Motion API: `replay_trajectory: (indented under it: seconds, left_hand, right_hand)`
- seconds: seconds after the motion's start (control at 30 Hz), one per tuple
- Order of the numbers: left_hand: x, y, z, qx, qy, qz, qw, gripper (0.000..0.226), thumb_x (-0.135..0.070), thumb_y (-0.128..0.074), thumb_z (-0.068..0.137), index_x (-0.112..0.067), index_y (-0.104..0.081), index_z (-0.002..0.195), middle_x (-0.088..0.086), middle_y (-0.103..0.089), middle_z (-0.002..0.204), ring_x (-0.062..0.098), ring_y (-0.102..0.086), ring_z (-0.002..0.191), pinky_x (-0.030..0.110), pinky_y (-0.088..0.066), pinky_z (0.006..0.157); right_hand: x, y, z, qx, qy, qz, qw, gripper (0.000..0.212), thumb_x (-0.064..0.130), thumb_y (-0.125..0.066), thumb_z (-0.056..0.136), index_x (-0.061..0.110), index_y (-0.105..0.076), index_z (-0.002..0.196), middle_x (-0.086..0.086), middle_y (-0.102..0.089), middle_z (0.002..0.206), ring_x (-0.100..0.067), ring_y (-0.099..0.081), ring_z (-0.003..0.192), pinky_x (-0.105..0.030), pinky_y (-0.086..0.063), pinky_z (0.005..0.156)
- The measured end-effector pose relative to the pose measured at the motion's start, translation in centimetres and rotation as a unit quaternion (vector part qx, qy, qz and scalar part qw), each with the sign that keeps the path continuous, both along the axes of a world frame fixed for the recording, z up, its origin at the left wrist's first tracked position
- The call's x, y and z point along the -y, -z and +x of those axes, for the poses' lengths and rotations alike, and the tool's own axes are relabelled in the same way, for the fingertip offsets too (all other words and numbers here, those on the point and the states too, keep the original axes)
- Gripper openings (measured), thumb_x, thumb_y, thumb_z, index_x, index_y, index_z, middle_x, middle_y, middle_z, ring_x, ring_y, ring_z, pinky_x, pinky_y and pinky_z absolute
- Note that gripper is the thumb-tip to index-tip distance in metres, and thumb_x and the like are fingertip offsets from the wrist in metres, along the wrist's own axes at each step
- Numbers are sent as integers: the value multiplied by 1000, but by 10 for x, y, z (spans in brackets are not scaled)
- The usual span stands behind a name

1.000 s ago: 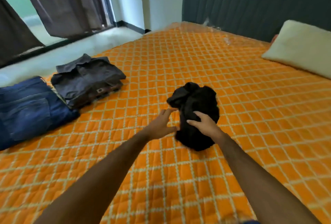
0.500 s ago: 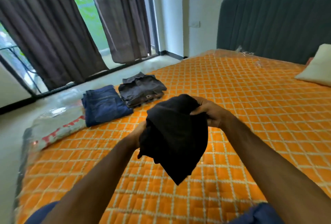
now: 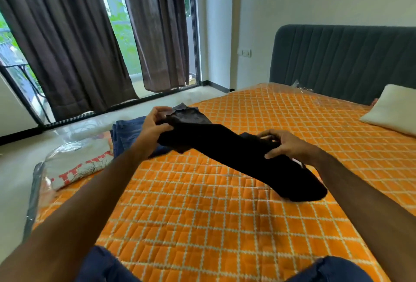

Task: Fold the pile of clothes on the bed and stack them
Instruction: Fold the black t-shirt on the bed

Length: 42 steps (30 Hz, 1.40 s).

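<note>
This is a bedroom in a home. A wide bed [image 3: 225, 203] with an orange quilted cover fills the lower and right frame, backed by a dark padded headboard [image 3: 342, 61] at upper right, with a pale pillow [image 3: 391, 110] beside it. At upper left, long dark curtains [image 3: 67, 40] hang over floor-length glass, perhaps sliding doors. A switch plate [image 3: 244, 52] sits on the plain white wall.

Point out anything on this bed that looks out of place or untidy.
Only the black garment looks untidy: it is bunched into a long twisted strip, held above the orange quilt by the left hand and right hand. A loose plastic-wrapped package lies at the bed's left edge. Nothing looks damaged.
</note>
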<state>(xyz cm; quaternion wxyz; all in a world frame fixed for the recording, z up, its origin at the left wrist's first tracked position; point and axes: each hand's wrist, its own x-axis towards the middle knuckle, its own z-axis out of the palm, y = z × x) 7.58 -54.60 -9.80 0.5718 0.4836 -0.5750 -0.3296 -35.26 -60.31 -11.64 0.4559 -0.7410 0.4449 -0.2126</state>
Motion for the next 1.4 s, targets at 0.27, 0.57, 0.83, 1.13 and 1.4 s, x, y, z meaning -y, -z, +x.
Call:
replay_trajectory:
  seconds: [0.27,0.57,0.83,1.13,1.4]
  left_hand:
    - [-39,126,31,533,261,339,730,45,-48,-74,85,-9,-74,108,2,-74,109,17,-66,101,20,-49,87]
    - [-7,175,-32,597,105,191,772,44,-41,-65,94,-22,-53,132,7,-52,128,28,-55,117,43,-49,93]
    - [33,194,-124,650,280,-63,703,85,-32,-72,88,-31,-22,157,-5,-8,169,16,-1,156,45,-4,124]
    - [82,155,-148,682,415,-78,597,50,-75,-64,80,-27,-55,92,-10,-60,81,16,-60,75,35,-48,68]
    - [65,87,-127,689,334,-125,631,38,-62,-55,95,-28,-40,99,-15,-41,81,2,-41,59,23,-24,51]
  right_hand:
    - [-27,97,29,-350,-114,92,925,24,4,-68,94,10,-65,116,3,-68,97,-2,-65,76,-13,-46,58]
    - [-59,182,66,-304,13,84,949,45,43,-75,88,18,-54,119,0,-62,110,-19,-63,102,-34,-50,84]
    - [-60,207,62,-105,44,53,992,49,4,-80,79,20,-65,122,6,-66,121,-10,-62,116,-34,-48,105]
    - [-56,171,26,-52,43,-113,991,23,1,-64,80,24,-64,80,4,-59,92,-12,-60,88,-39,-51,82]
    - [-63,165,79,-89,29,-166,982,63,46,-76,84,34,-45,137,14,-51,124,-14,-53,114,-43,-45,95]
